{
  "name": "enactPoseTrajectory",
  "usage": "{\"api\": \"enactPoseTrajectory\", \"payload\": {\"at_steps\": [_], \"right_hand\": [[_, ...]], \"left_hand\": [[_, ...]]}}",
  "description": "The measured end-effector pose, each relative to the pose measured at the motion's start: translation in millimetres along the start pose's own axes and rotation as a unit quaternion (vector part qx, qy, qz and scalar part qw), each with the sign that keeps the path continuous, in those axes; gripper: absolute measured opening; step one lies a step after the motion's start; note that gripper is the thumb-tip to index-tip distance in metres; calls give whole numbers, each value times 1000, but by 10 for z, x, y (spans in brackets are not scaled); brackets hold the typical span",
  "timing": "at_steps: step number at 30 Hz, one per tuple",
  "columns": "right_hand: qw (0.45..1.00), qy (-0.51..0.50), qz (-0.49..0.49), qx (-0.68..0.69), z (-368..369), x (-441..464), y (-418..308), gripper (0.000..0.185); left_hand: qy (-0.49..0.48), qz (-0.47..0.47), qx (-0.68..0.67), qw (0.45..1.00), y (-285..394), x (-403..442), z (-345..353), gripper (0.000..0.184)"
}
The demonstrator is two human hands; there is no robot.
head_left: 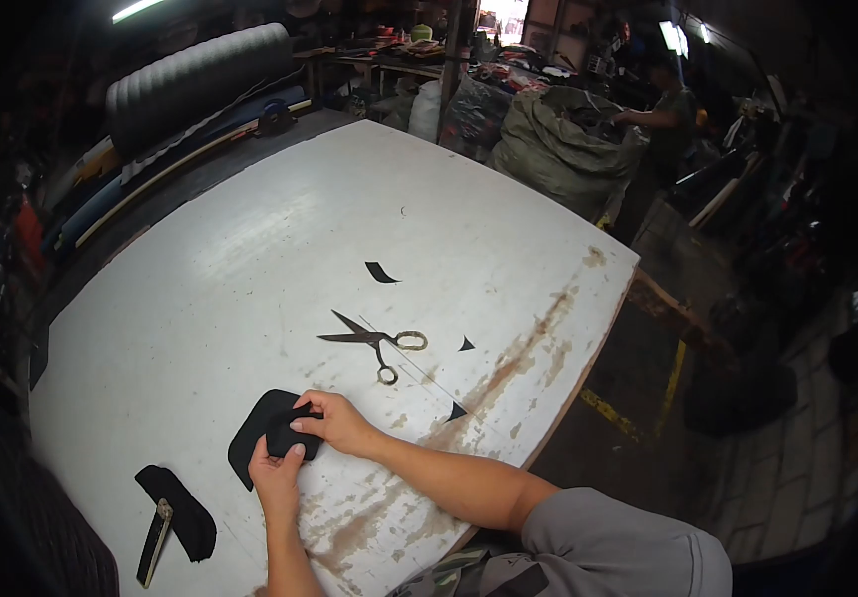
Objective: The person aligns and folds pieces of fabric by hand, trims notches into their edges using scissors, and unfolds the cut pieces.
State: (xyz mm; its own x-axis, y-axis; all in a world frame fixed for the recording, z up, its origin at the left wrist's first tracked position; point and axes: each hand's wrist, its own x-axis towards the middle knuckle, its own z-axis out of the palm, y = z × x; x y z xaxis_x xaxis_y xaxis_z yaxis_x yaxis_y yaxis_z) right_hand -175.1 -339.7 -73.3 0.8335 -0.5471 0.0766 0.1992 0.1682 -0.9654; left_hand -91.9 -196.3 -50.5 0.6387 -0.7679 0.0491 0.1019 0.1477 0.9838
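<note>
Both my hands grip a black piece of fabric-like sheet (258, 430) with rounded corners, close to the table's near side. My left hand (276, 480) pinches its lower edge, thumb on top. From the right, my right hand (337, 423) closes on its upper right part, where the material looks folded over; the fingers beneath are hidden. Beyond them lies a pair of scissors (357, 337) with parted blades, touched by neither hand. Small black scraps lie around the scissors: a curved strip (380, 273) farther off, and two triangular bits (466, 344) (457, 411) to the right.
The white table (280, 289) has worn, stained patches. At its lower left rest a black strip-like piece (188, 512) and a narrow light-edged tool (155, 545). Rolls of material (200, 90) lie at the back left. A person (670, 109) stands by a large green sack (568, 144).
</note>
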Motion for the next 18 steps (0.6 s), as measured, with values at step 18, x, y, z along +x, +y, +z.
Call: {"api": "enactPoseTrajectory", "payload": {"at_steps": [18], "right_hand": [[1000, 23, -5, -15, 27, -30, -88, 23]], "left_hand": [[-2, -7, -16, 1000, 38, -12, 31, 33]]}}
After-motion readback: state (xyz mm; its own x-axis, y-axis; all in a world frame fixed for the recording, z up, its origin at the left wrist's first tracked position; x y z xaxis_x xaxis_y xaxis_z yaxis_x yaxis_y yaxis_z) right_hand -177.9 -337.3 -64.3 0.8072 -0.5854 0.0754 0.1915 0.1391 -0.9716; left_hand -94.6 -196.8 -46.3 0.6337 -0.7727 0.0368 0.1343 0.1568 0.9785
